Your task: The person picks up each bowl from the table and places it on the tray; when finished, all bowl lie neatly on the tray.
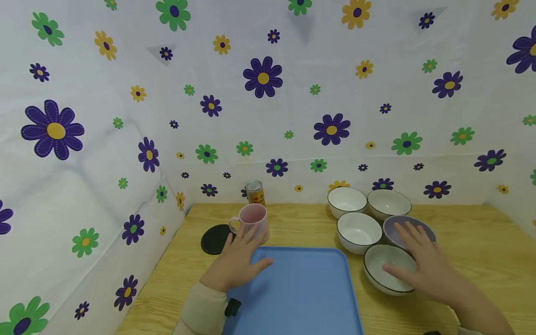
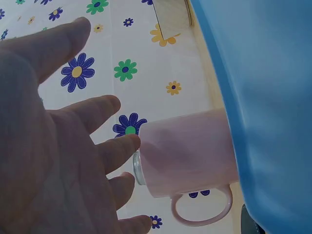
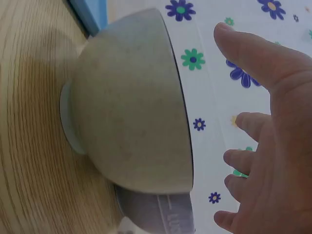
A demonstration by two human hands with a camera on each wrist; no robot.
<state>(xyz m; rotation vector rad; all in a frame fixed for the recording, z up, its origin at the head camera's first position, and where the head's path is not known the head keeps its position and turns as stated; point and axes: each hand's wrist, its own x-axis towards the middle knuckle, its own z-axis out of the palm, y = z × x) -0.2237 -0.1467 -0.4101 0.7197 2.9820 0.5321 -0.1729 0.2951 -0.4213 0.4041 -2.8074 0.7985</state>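
Note:
My left hand (image 1: 238, 260) hovers over the left edge of a blue tray (image 1: 305, 291), its fingers spread and holding nothing. Just beyond its fingertips stands a pink mug (image 2: 187, 153), handle to the left. My right hand (image 1: 425, 265) is held, fingers extended and holding nothing, above the nearest white bowl (image 3: 131, 102) with a dark rim. Behind that one, partly covered by the fingers, sits a purple-grey bowl (image 1: 404, 224). In the right wrist view, a gap shows between the hand and the bowl.
A black round coaster (image 1: 214, 239) lies left of the mug, and a drink can (image 1: 255, 193) stands behind it. More white bowls, one (image 1: 359, 230) beside the tray's far right corner, are grouped toward the back. A flower-printed cloth (image 1: 293, 107) hangs behind the wooden table (image 1: 301, 223).

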